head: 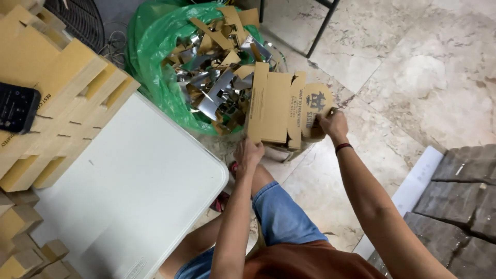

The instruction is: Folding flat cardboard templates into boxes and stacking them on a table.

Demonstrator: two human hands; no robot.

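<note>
Cardboard sheet (276, 107) held flat over the green waste bag (150, 46), beyond the white bench (134, 175). Both my arms extend forward; left grip (248, 154) clamped on its lower edge, right grip (332, 124) pinching its round flap.
</note>
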